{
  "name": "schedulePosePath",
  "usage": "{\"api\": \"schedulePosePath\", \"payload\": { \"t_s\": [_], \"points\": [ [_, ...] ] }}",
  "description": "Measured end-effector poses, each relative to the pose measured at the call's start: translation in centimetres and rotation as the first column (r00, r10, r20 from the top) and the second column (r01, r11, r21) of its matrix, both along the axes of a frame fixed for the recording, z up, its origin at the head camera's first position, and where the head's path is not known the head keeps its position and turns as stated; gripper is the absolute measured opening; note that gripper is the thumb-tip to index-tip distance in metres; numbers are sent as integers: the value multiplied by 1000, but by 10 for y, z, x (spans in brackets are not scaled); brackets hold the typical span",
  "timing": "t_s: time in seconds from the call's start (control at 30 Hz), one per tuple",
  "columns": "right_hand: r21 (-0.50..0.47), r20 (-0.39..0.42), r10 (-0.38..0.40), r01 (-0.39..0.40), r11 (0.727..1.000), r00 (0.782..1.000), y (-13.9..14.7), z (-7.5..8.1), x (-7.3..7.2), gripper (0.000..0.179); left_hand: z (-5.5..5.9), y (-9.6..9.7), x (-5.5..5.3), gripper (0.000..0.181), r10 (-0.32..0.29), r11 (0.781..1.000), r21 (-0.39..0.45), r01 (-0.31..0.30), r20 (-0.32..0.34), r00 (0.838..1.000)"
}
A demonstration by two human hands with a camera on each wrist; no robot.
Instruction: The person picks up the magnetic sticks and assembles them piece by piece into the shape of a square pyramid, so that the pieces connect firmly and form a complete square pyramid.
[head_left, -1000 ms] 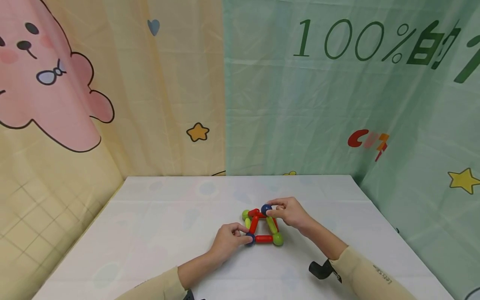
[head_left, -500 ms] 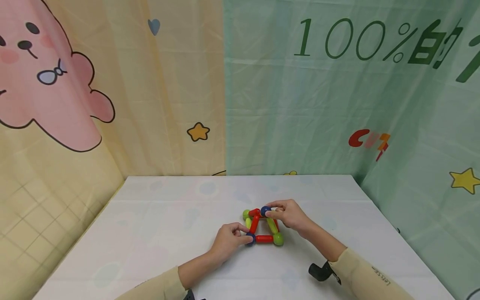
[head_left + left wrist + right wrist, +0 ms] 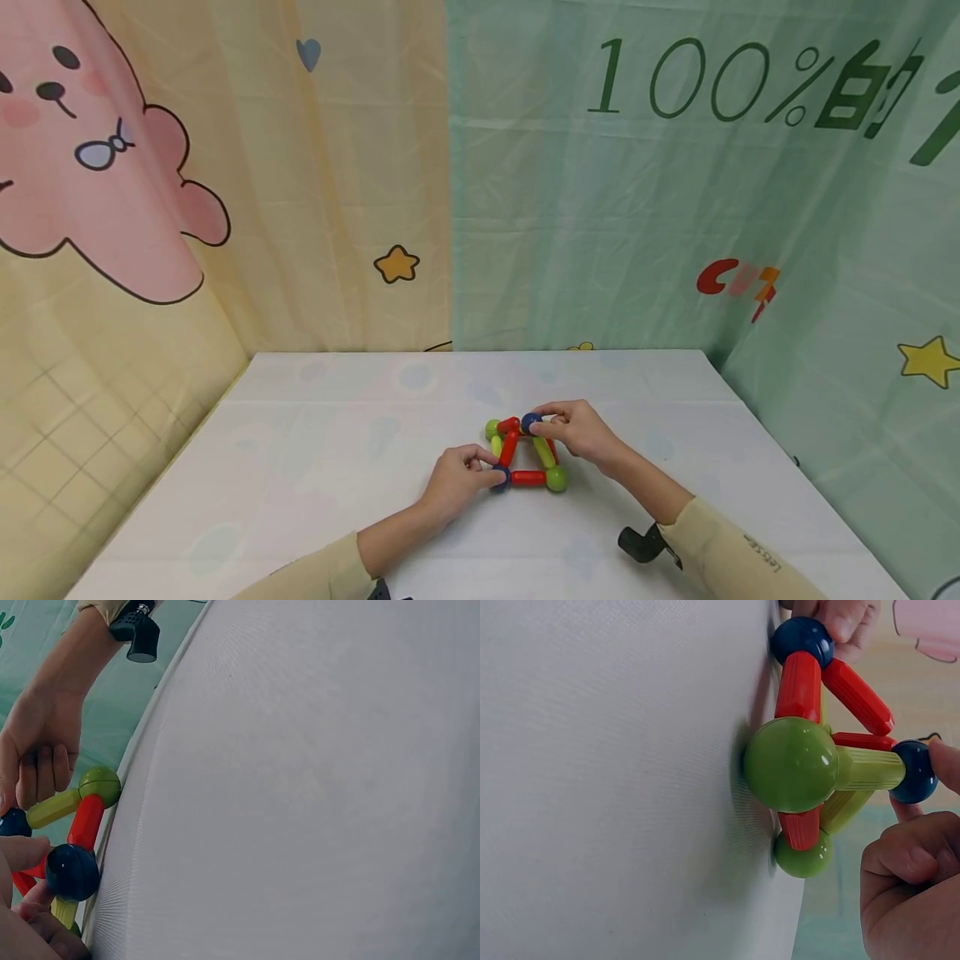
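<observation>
A small frame of magnetic rods and balls stands on the white table. My left hand (image 3: 459, 483) pinches the blue ball (image 3: 73, 872) at its front left corner. Up at the top, the right hand (image 3: 577, 429) holds another blue ball (image 3: 915, 772) between thumb and index finger. A yellow-green rod (image 3: 870, 769) runs from that ball down to the large green ball (image 3: 791, 765) at the front right. A red rod (image 3: 858, 697) slants up from the left-hand ball, its end close to the top ball. Another red rod (image 3: 528, 477) joins the two front corners.
The white table (image 3: 337, 433) stretches around the frame on all sides. Printed curtains (image 3: 585, 208) hang behind and beside it. A black wrist device (image 3: 640, 543) juts out below the right sleeve.
The right hand has come slightly down and left with the top blue ball, closer to the slanting red rod. My left hand has stayed in place.
</observation>
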State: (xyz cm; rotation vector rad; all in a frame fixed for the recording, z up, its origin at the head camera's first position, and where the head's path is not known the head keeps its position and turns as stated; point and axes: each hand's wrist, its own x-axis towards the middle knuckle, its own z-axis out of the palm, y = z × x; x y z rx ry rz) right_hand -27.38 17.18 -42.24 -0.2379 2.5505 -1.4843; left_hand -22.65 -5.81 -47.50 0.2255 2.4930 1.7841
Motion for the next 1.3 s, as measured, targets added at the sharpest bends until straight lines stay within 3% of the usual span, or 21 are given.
{"api": "schedulePosePath", "payload": {
  "t_s": [0.2,0.5,1.0,1.17,1.3],
  "points": [
    [-8,-21,21,-21,1000,1000,2,-1,1,39,5,7,-5,28,30,999,-16,-30,12,999],
    [18,-35,49,-48,999,998,-2,0,1,38,6,11,-8,22,1,1000,-12,-1,4,1000],
    [12,-71,107,-106,994,992,-1,-2,3,38,4,8,-6,30,-57,998,-3,57,3,998],
    [12,-85,156,-155,988,984,1,-2,2,41,1,8,-6,31,-47,999,-9,46,-4,999],
    [3,-87,132,-133,991,987,8,-4,-4,41,0,9,-6,30,-40,999,-10,39,-3,999]
  ]
}}
